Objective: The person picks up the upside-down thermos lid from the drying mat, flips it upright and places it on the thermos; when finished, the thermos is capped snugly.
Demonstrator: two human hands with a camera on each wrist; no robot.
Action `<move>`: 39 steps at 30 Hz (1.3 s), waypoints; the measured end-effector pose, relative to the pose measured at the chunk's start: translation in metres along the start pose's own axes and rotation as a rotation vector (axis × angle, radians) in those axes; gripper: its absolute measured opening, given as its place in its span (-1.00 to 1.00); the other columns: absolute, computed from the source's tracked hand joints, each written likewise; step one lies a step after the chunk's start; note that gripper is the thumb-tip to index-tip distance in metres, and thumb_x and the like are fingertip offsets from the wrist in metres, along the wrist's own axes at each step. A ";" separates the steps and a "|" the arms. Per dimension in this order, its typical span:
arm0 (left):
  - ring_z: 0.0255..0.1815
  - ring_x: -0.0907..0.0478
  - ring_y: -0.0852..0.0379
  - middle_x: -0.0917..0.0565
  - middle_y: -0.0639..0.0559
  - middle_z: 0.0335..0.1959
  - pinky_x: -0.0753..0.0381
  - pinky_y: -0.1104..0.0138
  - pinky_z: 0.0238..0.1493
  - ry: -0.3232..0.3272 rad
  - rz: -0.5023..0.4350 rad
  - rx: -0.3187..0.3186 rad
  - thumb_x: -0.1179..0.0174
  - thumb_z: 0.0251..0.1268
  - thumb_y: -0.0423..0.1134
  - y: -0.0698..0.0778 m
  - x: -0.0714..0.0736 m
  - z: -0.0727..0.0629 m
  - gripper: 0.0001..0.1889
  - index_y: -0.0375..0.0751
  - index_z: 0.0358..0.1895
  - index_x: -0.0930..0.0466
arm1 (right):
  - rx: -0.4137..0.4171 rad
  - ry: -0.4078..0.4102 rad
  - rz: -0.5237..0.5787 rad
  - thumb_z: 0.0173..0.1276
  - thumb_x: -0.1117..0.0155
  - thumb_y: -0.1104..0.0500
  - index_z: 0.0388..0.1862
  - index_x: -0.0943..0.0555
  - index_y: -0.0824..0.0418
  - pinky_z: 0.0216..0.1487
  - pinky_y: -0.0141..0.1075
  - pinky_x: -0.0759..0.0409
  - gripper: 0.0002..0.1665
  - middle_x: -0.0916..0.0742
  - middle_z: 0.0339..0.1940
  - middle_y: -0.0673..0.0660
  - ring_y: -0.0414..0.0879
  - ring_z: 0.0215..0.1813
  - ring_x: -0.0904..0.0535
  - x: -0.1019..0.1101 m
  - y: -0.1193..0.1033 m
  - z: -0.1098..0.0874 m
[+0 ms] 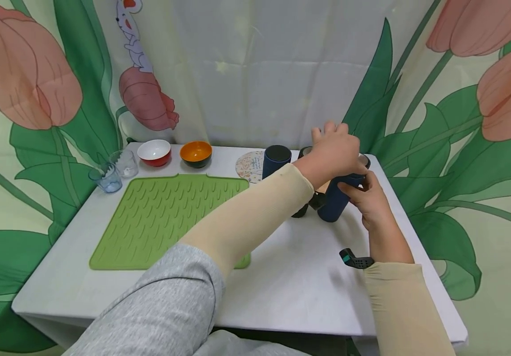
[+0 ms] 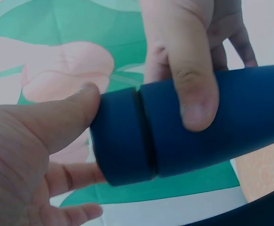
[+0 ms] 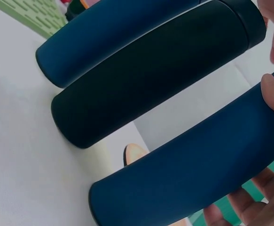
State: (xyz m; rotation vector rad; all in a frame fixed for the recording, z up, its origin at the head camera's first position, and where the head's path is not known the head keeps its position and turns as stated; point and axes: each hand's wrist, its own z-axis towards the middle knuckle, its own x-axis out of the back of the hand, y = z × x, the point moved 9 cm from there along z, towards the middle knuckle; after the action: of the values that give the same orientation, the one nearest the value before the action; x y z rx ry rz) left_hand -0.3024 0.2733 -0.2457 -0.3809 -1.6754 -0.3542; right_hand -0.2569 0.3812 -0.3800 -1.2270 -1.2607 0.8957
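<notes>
A blue insulated bottle (image 1: 333,205) stands slightly tilted near the right side of the table. Around its body my right hand (image 1: 373,200) grips with thumb and fingers. My left hand (image 1: 333,151) reaches across and pinches the bottle's blue lid (image 2: 122,136) between thumb and fingers. In the left wrist view a dark seam separates lid and body; whether the lid is loose cannot be told. Close beside it in the right wrist view are a black-looking bottle (image 3: 155,75) and a second blue bottle (image 3: 108,40), both untouched.
A green ribbed mat (image 1: 166,222) covers the table's left half. Behind it are a red-and-white bowl (image 1: 154,153), an orange-lined bowl (image 1: 196,153) and two glasses, one a blue glass (image 1: 109,179). A round patterned disc (image 1: 250,165) lies by the bottles.
</notes>
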 end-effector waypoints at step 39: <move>0.48 -0.12 0.10 -0.38 0.29 0.34 -0.10 0.03 0.50 -0.024 0.056 -0.041 -0.09 0.16 0.70 -0.003 0.009 0.004 -0.39 0.49 0.08 -0.65 | -0.001 -0.028 0.000 0.56 -0.35 0.07 0.79 0.07 -0.28 0.66 0.26 -0.21 0.06 -0.12 0.80 0.15 0.19 0.74 -0.11 0.000 -0.002 0.001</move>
State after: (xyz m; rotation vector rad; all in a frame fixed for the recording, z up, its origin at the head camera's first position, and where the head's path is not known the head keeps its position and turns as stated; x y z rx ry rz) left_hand -0.3090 0.2727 -0.2370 -0.4628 -1.6792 -0.3440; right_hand -0.2582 0.3816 -0.3784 -1.2187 -1.2834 0.9155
